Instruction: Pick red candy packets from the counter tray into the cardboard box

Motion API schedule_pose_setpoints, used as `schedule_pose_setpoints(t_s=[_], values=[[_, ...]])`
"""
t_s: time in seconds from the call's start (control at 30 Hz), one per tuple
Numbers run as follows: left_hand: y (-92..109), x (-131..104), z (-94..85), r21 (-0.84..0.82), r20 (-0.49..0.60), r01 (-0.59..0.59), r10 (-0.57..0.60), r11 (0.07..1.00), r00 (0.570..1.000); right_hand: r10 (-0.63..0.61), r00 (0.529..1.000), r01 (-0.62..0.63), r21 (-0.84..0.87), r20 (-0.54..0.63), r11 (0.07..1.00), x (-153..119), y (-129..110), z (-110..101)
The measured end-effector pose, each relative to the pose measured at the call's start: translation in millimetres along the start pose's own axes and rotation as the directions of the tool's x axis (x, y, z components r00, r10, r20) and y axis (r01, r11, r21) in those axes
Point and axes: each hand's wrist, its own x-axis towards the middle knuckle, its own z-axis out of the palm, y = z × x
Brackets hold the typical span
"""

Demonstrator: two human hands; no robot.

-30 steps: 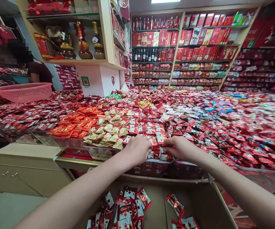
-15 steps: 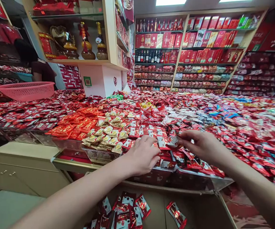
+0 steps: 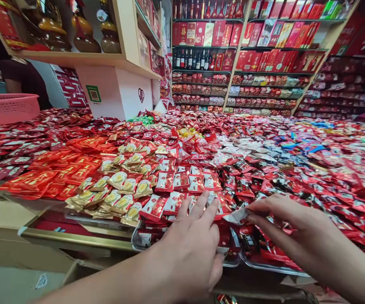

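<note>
Hands: left hand (image 3: 192,245) flat, fingers spread, pressing on red packets (image 3: 182,182) in front tray (image 3: 258,264), prob. to steady pile. Right hand (image 3: 299,230) pinches 1 silvery wrapper (image 3: 236,216) just above tray. Gold packets (image 3: 119,194) lie to the left on desk.

A small red-and-white candy packet (image 3: 237,216) is pinched at its edge and held tilted just above the near tray (image 3: 258,262) of similar red packets.

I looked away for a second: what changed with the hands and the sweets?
The right hand drew apart from the left and now pinches a packet. The left hand stays spread on the red packets. The carton below slid out of view. The heaps lie unchanged.
</note>
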Motion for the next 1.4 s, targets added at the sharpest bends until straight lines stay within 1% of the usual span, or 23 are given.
schedule_pose_setpoints(t_s=[0.13,0.2,0.27,0.3,0.37,0.43,0.57,0.63,0.7,0.77,0.83,0.97,1.03,1.1,1.17,1.27,1.33,1.4], values=[[-4,1,16.0,0.018,-0.063,-0.051,0.052,0.999,0.997,-0.036,0.998,0.034,0.031,0.057,0.999,2,-1,7],[-7,0,26.5,0.023,-0.137,-0.061,0.064,0.998,0.989,-0.031,0.996,0.027,0.041,0.082,0.999,3,-1,10],[-10,-1,36.2,0.038,-0.224,-0.046,0.053,0.998,0.973,-0.028,0.994,0.022,0.053,0.104,0.998,3,-1,12],[-11,-2,40.1,0.043,-0.250,-0.035,0.044,0.998,0.967,-0.027,0.993,0.021,0.059,0.112,0.998,3,-1,14],[-11,-4,45.0,0.041,-0.262,-0.017,0.027,0.999,0.965,-0.047,0.989,0.035,0.082,0.141,0.996,3,-1,15],[-11,-6,45.8,0.024,-0.244,-0.012,0.017,1.000,0.970,-0.067,0.982,0.049,0.104,0.175,0.993,5,-2,16],[-9,-5,39.5,0.015,-0.201,0.059,-0.055,0.998,0.978,-0.088,0.968,0.072,0.080,0.234,0.994,12,-9,16],[-9,-4,35.5,0.009,-0.161,0.055,-0.052,0.998,0.986,-0.101,0.957,0.088,0.060,0.271,0.994,15,-12,18],[-10,-3,32.5,-0.004,-0.118,0.023,-0.023,1.000,0.993,-0.107,0.936,0.096,0.049,0.336,0.994,17,-15,21],[-10,-3,30.6,-0.019,-0.084,0.023,-0.025,1.000,0.996,-0.094,0.917,0.089,0.030,0.388,0.996,18,-16,25],[-10,-3,28.6,-0.040,-0.054,0.049,-0.051,0.998,0.997,-0.081,0.902,0.087,0.003,0.423,0.996,21,-16,27],[-8,-3,17.3,-0.115,0.034,0.091,-0.088,0.989,0.996,0.009,0.848,0.030,-0.065,0.530,0.997,31,-14,27],[-8,-4,7.3,-0.150,0.043,0.111,-0.106,0.982,0.993,0.042,0.828,-0.006,-0.066,0.559,0.998,35,-13,26],[-10,-5,-2.9,-0.194,0.037,0.116,-0.110,0.974,0.993,0.035,0.813,-0.019,-0.033,0.581,0.999,37,-13,27],[-14,-7,-10.2,-0.239,0.017,0.123,-0.123,0.963,0.992,0.033,0.810,-0.032,-0.011,0.585,0.999,38,-13,27],[-23,-9,-13.6,-0.262,-0.028,0.146,-0.159,0.954,0.987,0.057,0.822,-0.048,-0.031,0.567,0.998,38,-15,26],[-27,-9,-13.0,-0.231,-0.021,0.149,-0.157,0.962,0.987,0.065,0.826,-0.050,-0.041,0.560,0.998,40,-17,26],[-28,-8,-12.6,-0.176,0.003,0.144,-0.146,0.974,0.989,0.060,0.820,-0.057,-0.023,0.570,0.998,42,-19,25]])
